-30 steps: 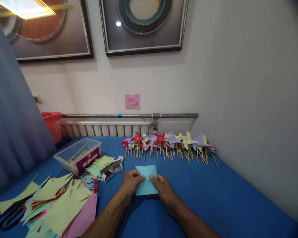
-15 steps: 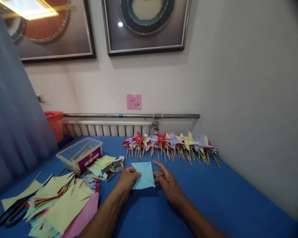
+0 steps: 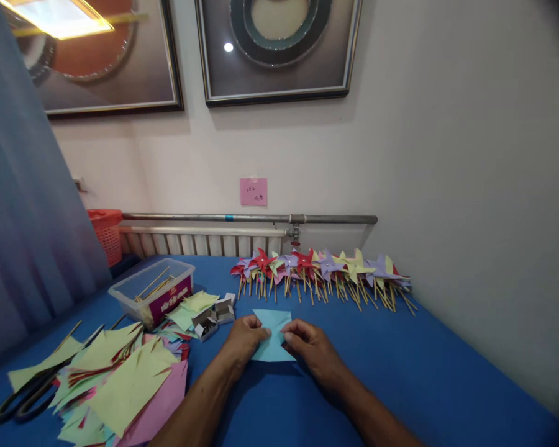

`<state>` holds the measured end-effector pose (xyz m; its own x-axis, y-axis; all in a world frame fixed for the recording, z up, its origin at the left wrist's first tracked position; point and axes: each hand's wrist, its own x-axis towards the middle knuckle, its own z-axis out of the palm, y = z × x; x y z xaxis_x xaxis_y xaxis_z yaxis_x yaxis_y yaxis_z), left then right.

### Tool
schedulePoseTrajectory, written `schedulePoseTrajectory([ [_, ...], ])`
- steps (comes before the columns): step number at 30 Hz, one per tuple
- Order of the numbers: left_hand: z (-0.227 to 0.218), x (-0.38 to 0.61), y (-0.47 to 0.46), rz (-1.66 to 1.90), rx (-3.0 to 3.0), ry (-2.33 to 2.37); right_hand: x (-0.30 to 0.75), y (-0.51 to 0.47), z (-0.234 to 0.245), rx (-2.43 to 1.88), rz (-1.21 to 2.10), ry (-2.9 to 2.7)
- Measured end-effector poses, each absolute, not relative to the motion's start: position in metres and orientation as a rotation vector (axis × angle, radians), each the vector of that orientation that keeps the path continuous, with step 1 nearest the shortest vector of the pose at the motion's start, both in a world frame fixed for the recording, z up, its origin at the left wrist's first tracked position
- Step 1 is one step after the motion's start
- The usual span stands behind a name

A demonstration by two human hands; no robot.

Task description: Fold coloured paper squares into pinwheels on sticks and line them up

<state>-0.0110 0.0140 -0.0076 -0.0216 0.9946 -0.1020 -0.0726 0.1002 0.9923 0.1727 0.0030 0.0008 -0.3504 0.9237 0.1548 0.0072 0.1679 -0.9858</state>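
A light blue paper square [image 3: 274, 338] lies on the blue table [image 3: 400, 372] right in front of me. My left hand [image 3: 243, 340] pinches its left side with the fingers closed on the sheet. My right hand [image 3: 310, 349] has its fingertips pressed together on the paper's middle. The two hands almost touch over the sheet.
A row of finished paper pinwheels [image 3: 321, 273] on sticks lies along the wall. A clear plastic box [image 3: 153, 288] of sticks, two small open boxes [image 3: 212, 318], a pile of cut coloured paper [image 3: 121, 385] and black scissors [image 3: 13, 403] lie to my left.
My right hand, lifted with fingers spread half a second ago, has come back down onto the blue paper. The left hand has kept its hold on the sheet.
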Motion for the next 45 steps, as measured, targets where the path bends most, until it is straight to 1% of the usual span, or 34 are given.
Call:
schedulePoseTrajectory([
  [6,-0.013,-0.004,0.014,1.139,1.126,1.164,0.167,0.003,-0.009,-1.000,1.251,-1.584],
  [15,-0.012,0.003,0.009,1.139,1.045,1.111,0.162,0.007,-0.018,-1.073,1.058,-1.557],
  [23,-0.011,0.006,0.006,1.153,1.012,1.104,0.159,0.003,-0.017,-1.106,1.049,-1.484],
  [31,-0.007,0.006,0.003,1.125,1.022,1.081,0.161,0.004,-0.017,-1.161,0.996,-1.524],
  [36,-0.011,0.006,0.008,1.137,1.012,1.120,0.162,0.002,-0.018,-1.094,1.067,-1.545],
  [39,-0.012,0.005,0.010,1.207,0.948,1.191,0.161,-0.003,-0.015,-1.049,1.123,-1.579],
  [41,-0.011,0.004,0.010,1.267,0.896,1.208,0.159,-0.008,-0.011,-1.074,1.060,-1.651],
  [45,-0.008,0.004,0.008,1.338,0.824,1.211,0.153,-0.019,-0.006,-1.115,0.830,-1.833],
])
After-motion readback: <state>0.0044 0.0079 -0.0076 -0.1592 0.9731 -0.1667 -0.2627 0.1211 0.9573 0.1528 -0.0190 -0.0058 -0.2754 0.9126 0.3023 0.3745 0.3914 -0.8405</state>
